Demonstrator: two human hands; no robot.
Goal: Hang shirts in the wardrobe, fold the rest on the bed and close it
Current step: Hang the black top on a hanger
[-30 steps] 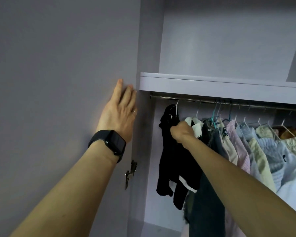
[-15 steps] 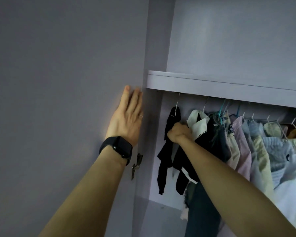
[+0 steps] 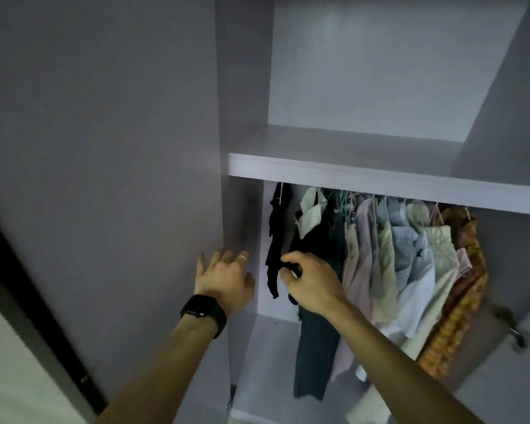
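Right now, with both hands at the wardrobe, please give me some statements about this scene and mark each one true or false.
1. The right hand pinches the black garment. True.
2. The left hand holds a hanger. False: its fingers are spread and hold nothing.
3. A black watch sits on the left wrist. True.
4. The black garment hangs at the right end of the row. False: it hangs leftmost; an orange patterned garment is rightmost.
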